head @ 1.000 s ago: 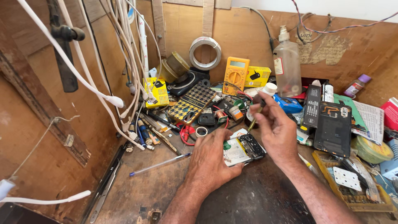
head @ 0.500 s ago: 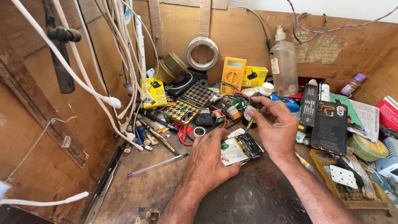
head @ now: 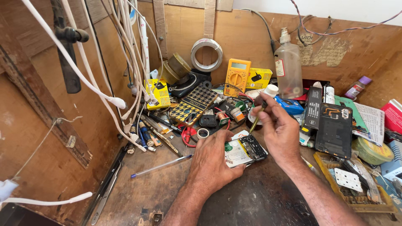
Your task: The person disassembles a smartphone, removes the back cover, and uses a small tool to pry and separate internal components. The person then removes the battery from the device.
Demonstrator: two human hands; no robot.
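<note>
An opened phone (head: 245, 150) with its back cover off lies on the wooden bench, showing a white-and-green battery and a dark circuit board. My left hand (head: 211, 161) rests on its left half and pins it down. My right hand (head: 279, 129) hovers just right of and above the phone and pinches a thin yellow-handled screwdriver (head: 256, 119), tip slanting down toward the phone's top end.
Clutter fills the back: a yellow multimeter (head: 237, 76), clear spray bottle (head: 288, 67), tape roll (head: 207, 54), red scissors (head: 188, 134) and a gold patterned case (head: 193, 106). A black phone back (head: 335, 129) and parts tray (head: 351, 188) lie right. White cables (head: 125, 62) hang left; a pen (head: 161, 166) lies near.
My right hand has shifted slightly down and right with the screwdriver, bringing its tip closer to the phone. My left hand stays on the phone.
</note>
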